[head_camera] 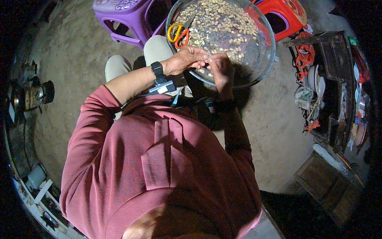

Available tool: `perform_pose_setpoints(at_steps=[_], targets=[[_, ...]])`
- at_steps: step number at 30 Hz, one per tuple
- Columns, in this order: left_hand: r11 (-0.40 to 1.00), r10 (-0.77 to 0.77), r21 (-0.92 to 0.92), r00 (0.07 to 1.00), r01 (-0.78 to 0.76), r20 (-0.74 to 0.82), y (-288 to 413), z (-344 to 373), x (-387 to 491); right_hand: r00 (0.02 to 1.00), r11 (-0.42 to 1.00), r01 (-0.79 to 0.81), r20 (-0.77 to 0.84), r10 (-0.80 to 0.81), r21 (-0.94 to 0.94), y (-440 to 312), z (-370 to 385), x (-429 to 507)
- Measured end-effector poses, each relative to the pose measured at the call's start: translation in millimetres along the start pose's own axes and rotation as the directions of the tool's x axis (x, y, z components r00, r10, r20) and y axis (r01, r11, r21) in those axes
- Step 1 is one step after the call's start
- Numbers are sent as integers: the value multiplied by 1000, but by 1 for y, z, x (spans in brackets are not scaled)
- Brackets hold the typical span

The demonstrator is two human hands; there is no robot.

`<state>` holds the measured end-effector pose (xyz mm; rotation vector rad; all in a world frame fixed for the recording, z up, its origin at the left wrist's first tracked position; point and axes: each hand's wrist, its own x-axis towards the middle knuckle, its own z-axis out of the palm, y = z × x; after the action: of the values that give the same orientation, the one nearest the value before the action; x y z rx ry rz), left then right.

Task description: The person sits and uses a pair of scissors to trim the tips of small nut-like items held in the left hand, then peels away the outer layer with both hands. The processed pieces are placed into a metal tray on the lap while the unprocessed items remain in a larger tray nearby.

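Note:
Both hands meet over the near edge of a large round mesh sieve [272, 56] that holds many pale beans or nuts [220, 15] and what look like empty shells [195, 37]. My left hand [186, 59], with a black strap at its wrist, has thumb and fingertips pinched together against those of my right hand [220, 67], which lies partly in shadow. Whatever is between the fingertips is too small to make out. Scissors [179, 33] with one yellow and one orange handle lie on the sieve's left side, just beyond my left hand.
A purple plastic stool [128, 18] stands beyond the sieve at the left, a red stool [286, 18] at its right. Further right is a dark wooden shelf [337, 59] with bags and dishes. Household items line the far left. Concrete floor [71, 68] lies between.

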<state>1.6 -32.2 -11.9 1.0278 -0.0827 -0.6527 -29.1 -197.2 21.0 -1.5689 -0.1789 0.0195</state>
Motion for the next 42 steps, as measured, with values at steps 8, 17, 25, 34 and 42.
perform_pose_setpoints(at_steps=[8, 17, 25, 34, 42], targets=[[994, 43, 101, 998, -47, 45, 3, 1, -3, 1000, 988, 2, 6, -1, -154, 0, -4, 0], [999, -11, -42, 998, 14, 69, 1, -1, -1, 999, 967, 49, -1, -51, -252, 9, -1, -2], [991, -72, -108, 994, 81, 86, -2, -5, 0, 992, 988, -129, -22, 127, -90, 6, 0, -3], [863, -212, -446, 972, 236, 103, -13, -7, 6, 1000, 847, 18, 0, -21, -532, -1, -3, -2], [928, -260, -278, 966, 247, -11, -4, -9, 2, 970, 702, 165, -13, -242, -693, 33, -32, 14]])
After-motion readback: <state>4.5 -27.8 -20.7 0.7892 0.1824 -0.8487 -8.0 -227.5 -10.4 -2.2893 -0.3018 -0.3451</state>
